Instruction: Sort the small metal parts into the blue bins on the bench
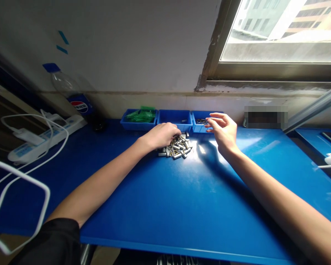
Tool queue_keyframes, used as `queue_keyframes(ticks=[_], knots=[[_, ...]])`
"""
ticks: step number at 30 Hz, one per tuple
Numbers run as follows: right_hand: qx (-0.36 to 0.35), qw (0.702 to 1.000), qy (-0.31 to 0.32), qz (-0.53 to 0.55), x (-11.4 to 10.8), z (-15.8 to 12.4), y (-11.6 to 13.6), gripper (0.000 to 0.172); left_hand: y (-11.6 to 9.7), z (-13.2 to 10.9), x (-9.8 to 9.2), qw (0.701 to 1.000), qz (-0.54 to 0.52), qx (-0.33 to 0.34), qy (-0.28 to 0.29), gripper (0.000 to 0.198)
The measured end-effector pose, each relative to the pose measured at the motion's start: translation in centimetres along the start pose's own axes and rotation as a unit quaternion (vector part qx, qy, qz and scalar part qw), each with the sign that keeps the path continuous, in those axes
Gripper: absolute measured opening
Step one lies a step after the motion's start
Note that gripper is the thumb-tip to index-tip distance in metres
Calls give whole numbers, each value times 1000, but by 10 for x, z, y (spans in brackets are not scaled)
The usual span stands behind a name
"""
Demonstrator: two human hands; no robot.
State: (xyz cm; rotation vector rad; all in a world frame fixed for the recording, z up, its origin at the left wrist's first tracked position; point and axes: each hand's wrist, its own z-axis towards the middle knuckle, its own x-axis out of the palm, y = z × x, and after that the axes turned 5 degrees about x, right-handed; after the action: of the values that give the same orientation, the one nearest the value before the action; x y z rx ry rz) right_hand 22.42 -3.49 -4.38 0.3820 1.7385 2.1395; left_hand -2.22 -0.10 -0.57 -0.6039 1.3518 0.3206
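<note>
My left hand (163, 134) reaches down to a pile of small metal parts (178, 149) on the blue table. Its fingers are curled at the back edge of the pile, and their tips are hidden, so I cannot make out what they hold. The pile mixes silvery block-shaped pieces with thin dark and brass-coloured pins. My right hand (225, 133) hovers in front of the right blue bin (200, 128), its fingers apart and nothing visible in them. Thin dark metal pieces (201, 121) lie in that bin.
The middle blue bin (171, 127) holds a small piece; the left one (138, 127) holds green plastic bags (140, 115). A cola bottle (81, 105), a power strip (46, 138) and white cables (45, 200) occupy the left. A window (281, 51) is at right.
</note>
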Motion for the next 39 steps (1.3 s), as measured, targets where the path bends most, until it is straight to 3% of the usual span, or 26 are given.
queue_keyframes(ticks=[3, 14, 18, 25, 29, 33, 36, 39], knots=[[8, 1000, 30, 1, 5, -5, 2, 24, -3, 0, -2, 999, 40, -12, 35, 40], [5, 998, 59, -10, 7, -7, 0, 20, -6, -1, -6, 997, 68, -30, 30, 31], [3, 998, 65, -11, 7, -8, 0, 19, -1, -3, -13, 999, 42, -17, -1, 32], [16, 997, 81, -11, 9, -10, 2, 18, 3, -3, -21, 989, -97, 39, -109, 34], [20, 992, 121, -4, 8, -11, 5, 15, -6, 1, -21, 962, -221, 18, -160, 26], [28, 969, 245, -3, 7, -15, 12, 18, -7, 4, -17, 913, -356, -17, -198, 22], [64, 949, 309, 23, 7, -19, 16, 28, -4, 5, -13, 883, -414, -41, -220, 27], [93, 936, 332, 71, 9, -23, 18, 30, -2, 6, -9, 864, -443, -61, -232, 35]])
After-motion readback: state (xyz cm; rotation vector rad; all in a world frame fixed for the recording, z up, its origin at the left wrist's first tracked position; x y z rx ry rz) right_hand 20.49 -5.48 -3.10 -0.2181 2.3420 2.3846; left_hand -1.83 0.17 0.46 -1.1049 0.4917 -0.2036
